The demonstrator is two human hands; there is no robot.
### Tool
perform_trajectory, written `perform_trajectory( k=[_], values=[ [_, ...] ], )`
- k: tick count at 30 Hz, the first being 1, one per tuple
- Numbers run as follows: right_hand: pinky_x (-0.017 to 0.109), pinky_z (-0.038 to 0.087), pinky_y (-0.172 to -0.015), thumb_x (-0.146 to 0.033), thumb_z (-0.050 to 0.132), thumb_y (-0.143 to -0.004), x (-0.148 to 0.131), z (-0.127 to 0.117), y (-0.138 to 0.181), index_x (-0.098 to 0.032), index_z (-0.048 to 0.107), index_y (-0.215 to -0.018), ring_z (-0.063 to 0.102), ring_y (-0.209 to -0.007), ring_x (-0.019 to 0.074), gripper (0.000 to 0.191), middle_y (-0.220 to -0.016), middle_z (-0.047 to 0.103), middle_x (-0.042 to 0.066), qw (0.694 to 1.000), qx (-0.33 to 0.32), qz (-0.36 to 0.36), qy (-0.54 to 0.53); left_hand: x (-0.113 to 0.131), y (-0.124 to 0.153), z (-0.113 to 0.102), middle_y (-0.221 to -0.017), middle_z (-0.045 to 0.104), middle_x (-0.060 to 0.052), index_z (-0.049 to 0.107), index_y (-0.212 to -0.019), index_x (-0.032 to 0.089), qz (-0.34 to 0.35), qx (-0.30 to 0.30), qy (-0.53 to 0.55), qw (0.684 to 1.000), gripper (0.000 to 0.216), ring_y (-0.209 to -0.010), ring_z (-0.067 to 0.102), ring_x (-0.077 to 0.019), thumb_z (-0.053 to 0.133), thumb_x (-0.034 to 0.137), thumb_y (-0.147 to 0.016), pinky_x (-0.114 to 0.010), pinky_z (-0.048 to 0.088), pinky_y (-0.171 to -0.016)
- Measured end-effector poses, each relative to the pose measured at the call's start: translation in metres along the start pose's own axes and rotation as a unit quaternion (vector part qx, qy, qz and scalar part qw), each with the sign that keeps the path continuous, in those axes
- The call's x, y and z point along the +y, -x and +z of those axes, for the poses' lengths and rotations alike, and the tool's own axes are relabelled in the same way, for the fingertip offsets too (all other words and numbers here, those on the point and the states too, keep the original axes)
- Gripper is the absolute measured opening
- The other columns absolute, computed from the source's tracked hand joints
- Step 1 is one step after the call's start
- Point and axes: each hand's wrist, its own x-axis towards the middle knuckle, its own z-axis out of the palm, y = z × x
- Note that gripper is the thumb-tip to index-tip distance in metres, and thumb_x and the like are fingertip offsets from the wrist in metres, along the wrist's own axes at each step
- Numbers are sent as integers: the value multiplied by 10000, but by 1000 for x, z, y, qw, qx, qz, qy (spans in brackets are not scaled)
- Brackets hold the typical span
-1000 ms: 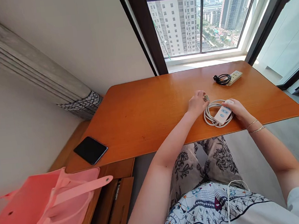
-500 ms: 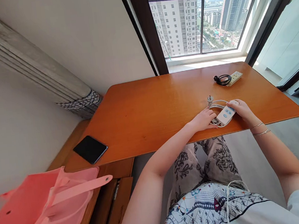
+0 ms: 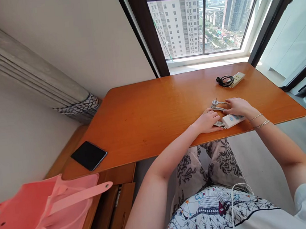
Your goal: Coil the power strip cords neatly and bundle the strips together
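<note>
A white power strip (image 3: 231, 121) lies near the table's front edge, tilted slightly, with its coiled cord (image 3: 219, 124) at its left end. My left hand (image 3: 207, 121) is closed round the left side of the coil. My right hand (image 3: 238, 107) reaches over the strip, its fingers and thumb closed on the cord near the plug. The plug (image 3: 215, 102) stands just beyond the coil with its prongs upward. My right hand and wrist hide part of the strip's far side.
A second power strip (image 3: 238, 79) with a bundled black cord (image 3: 225, 81) lies at the back right of the wooden table (image 3: 142, 112). At the left edge lies a dark tablet (image 3: 89, 156). A pink bag (image 3: 43, 213) stands at the lower left, beside wooden drawers. A window is behind the table.
My right hand has let go of the strip's right end and moved left onto the cord. The strip has come down flatter on the table. My left hand stays at the coil.
</note>
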Motion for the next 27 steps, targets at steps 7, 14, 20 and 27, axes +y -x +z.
perform_trajectory(
  k=[7, 14, 20, 27],
  values=[
    [328, 501, -811, -375, 624, -915, -33, -3, -16, -104, 763, -1036, 710, -1032, 324, 328, -1063, 742, 233, 988, -43, -54, 138, 2, -2, 3, -986, 703, -109, 667, -929, 203, 12, 6, -9, 1000, 259, -1007, 648, -276, 657, 460, -906, -438, 457, -1001],
    [314, 464, -799, -212, 592, -891, -24, 1, -17, -138, 785, -997, 711, -982, 285, 233, -1062, 767, 177, 987, -16, -106, 120, 3, -6, 3, -1010, 709, -125, 655, -954, 181, 6, -17, -17, 1000, 222, -1004, 671, -284, 690, 391, -890, -431, 487, -945],
    [268, 437, -713, -316, 687, -839, -9, 8, -26, -221, 799, -994, 690, -884, 215, 213, -995, 801, 66, 997, -9, -71, 23, 0, -5, 7, -994, 718, -106, 645, -945, 198, 12, -19, 18, 1000, 193, -996, 684, -268, 690, 376, -887, -428, 492, -958],
    [280, 450, -731, -264, 672, -832, -16, 7, -23, -179, 782, -991, 701, -933, 245, 211, -1026, 782, 121, 997, -11, -66, 43, -10, 14, -5, -1192, 719, -107, 645, -1169, 208, -8, 51, 76, 996, 372, -1230, 619, -282, 667, 405, -854, -528, 242, -1250]
  ],
)
